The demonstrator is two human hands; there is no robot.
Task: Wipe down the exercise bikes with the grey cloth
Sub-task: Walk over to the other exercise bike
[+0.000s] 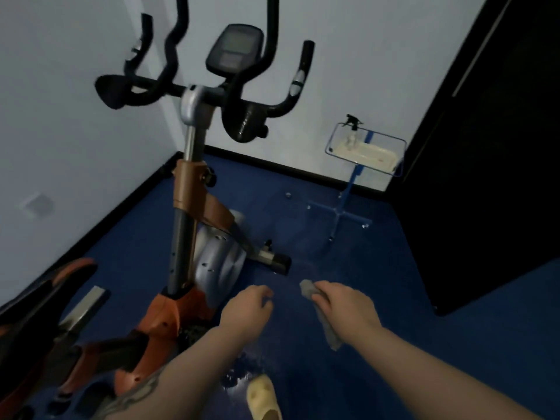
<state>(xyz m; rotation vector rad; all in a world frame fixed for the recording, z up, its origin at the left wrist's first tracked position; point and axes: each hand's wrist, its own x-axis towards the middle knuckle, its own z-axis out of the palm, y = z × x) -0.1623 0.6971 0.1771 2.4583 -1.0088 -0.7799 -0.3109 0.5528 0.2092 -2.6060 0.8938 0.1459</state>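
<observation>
An exercise bike point(194, 225) with an orange and silver body, black handlebars and a display console point(235, 48) stands in the corner in front of me. My right hand point(345, 307) is shut on the grey cloth point(321, 310), which hangs down from my fist over the blue floor, right of the bike. My left hand point(248, 310) hovers with fingers curled just right of the bike's orange frame, holding nothing that I can see. Part of a second orange and black machine point(45, 304) shows at the lower left.
A blue stand on a cross base point(345, 204) holds a wire tray point(365, 153) with a spray bottle point(351, 131) near the back wall. A dark door point(491, 147) is at the right. A yellow slipper point(263, 395) is below on the blue floor.
</observation>
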